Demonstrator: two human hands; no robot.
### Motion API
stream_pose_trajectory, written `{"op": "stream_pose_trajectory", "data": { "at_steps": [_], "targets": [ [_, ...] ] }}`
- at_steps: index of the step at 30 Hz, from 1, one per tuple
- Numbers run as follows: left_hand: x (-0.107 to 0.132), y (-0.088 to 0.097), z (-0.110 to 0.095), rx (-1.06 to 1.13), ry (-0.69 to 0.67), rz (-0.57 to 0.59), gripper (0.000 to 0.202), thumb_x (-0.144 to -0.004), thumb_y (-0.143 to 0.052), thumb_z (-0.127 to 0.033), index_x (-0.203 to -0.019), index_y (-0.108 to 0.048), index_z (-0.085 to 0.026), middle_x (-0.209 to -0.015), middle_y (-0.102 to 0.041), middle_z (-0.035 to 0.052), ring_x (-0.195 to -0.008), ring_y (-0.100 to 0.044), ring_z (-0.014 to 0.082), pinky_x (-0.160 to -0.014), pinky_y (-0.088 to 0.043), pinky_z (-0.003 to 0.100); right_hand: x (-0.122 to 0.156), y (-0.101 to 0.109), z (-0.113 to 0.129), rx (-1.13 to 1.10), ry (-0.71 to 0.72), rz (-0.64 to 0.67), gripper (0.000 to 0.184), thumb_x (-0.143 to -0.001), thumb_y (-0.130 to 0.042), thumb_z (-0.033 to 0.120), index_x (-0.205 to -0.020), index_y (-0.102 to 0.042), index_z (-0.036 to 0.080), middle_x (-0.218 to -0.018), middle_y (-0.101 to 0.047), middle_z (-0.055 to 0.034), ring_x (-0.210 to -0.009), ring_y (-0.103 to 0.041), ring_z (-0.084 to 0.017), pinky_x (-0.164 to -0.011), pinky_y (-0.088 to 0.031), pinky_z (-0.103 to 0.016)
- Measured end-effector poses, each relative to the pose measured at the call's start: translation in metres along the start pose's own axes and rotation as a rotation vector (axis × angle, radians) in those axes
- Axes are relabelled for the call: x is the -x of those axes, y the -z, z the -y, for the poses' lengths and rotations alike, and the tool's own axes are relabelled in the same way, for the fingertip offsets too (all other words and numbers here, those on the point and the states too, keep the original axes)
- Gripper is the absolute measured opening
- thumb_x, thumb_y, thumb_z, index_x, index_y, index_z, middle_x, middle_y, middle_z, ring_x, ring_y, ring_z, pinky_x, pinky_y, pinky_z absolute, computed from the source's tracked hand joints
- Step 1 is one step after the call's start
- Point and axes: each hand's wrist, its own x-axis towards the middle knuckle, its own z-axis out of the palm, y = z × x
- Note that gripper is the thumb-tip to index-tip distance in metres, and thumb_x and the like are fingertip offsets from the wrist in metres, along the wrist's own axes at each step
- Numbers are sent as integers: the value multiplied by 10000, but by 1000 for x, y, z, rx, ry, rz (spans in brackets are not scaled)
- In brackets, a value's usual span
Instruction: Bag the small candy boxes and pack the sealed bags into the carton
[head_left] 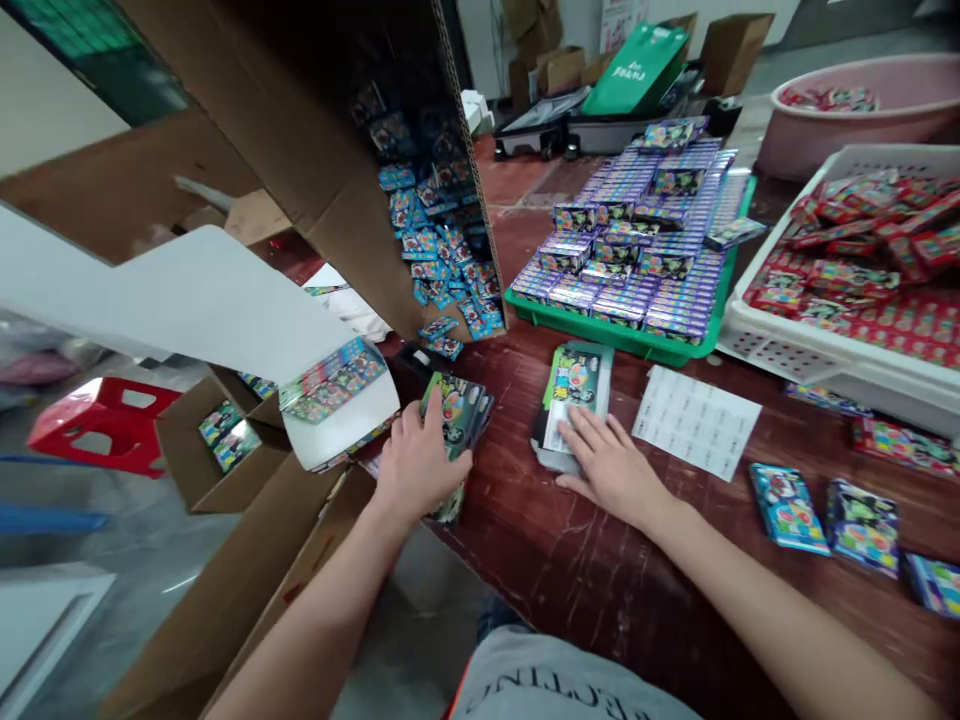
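My left hand (416,462) is closed around the near-left part of a stack of dark printed flat cartons (465,412) at the table edge. Its thumb reaches across the near side; some fingers are hidden. My right hand (606,460) lies flat, fingers a little apart, on another pile of flat printed cartons (579,375) with green and grey edges. A white sheet of small printed labels (697,420) lies to the right of that hand. Left of my left hand stands an open white display box (341,425) with a printed front and raised lid.
A green tray (637,345) holds rows of purple packs. A white basket (847,335) and a pink tub (795,135) hold red packs. A tall carton (330,190) contains blue packs. Loose packs (789,507) lie front right; a red stool (97,425) stands left.
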Motion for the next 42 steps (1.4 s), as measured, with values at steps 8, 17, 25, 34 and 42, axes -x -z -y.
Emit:
{"op": "stream_pose_trajectory", "data": {
  "at_steps": [8,17,25,34,42],
  "targets": [
    [8,-18,-64,808,-173,29,689,-890,-640,-510,-1473,-426,-213,-1536,-443,171,-1397,-445,343,-1143,-367,543,65,39,9,-116,75,-367,446,-985,-567,149,-1426,-542,204,-1367,-656,-101,-1264,-623,-211,-1091,-527,-411],
    [33,-60,-183,1371,-340,858,367,-894,-651,-334,-1224,-629,-176,-1171,-712,78,-1096,-638,257,-1005,-476,397,137,108,11,-94,-136,-150,743,-973,-491,595,-1537,-345,134,-1528,-455,-207,-1417,-441,-323,-1136,-451,-522],
    [52,-70,-223,960,-782,1037,218,-957,-507,-257,-1116,-631,-174,-981,-659,15,-907,-583,187,-864,-469,315,163,136,-26,-114,-508,-184,205,-959,-624,316,-1125,-613,195,-1086,-658,-93,-1019,-640,-246,-880,-554,-420],
    [54,-65,-226,957,-680,1707,441,-698,-841,-377,-1046,-682,-159,-907,-638,4,-785,-549,145,-736,-459,267,196,183,-27,-536,-312,309,184,-982,-601,399,-923,-696,253,-1308,-679,-20,-1336,-543,-246,-1199,-236,-581],
    [51,-67,-236,1172,-338,1372,361,-683,-871,-325,-964,-740,-141,-863,-749,25,-726,-647,148,-739,-505,278,197,177,-33,-467,-437,-117,219,-992,-568,386,-854,-651,237,-1590,-424,-41,-1518,-273,-282,-1243,-87,-589]
  ]
}}
